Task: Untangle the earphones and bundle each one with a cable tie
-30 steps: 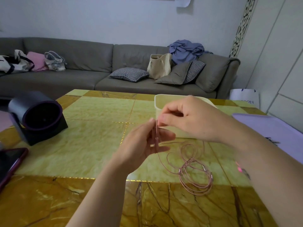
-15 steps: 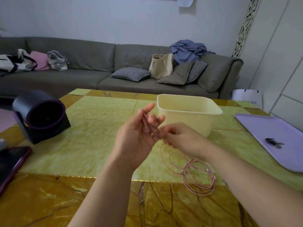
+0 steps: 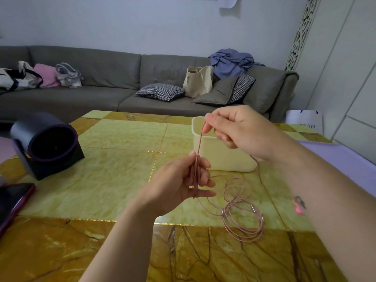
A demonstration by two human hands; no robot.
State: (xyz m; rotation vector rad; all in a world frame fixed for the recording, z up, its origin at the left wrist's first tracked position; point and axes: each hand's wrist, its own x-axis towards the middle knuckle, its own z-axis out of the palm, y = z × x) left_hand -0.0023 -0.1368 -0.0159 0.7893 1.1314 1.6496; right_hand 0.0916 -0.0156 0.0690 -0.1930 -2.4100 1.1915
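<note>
Pink earphone cable lies in loose loops (image 3: 243, 216) on the green marble table (image 3: 114, 180). My left hand (image 3: 183, 184), palm up above the table, has several turns of the cable wound over its fingers, the thumb pressing them. My right hand (image 3: 234, 129), raised in front of the cream bin, pinches the cable between thumb and forefinger and holds a strand taut up from the left hand. A small pink item (image 3: 298, 205) shows on the table beside my right forearm; what it is I cannot tell.
A cream plastic bin (image 3: 221, 159) stands behind my hands. A black round device (image 3: 45, 143) sits at the left, a red phone (image 3: 12, 202) at the left edge, a lilac mat (image 3: 350, 159) at the right. A grey sofa with bags and cushions lies beyond.
My right hand has risen from beside the left hand up to the bin's rim, drawing a strand taut. The left hand turned slightly and keeps the wound turns.
</note>
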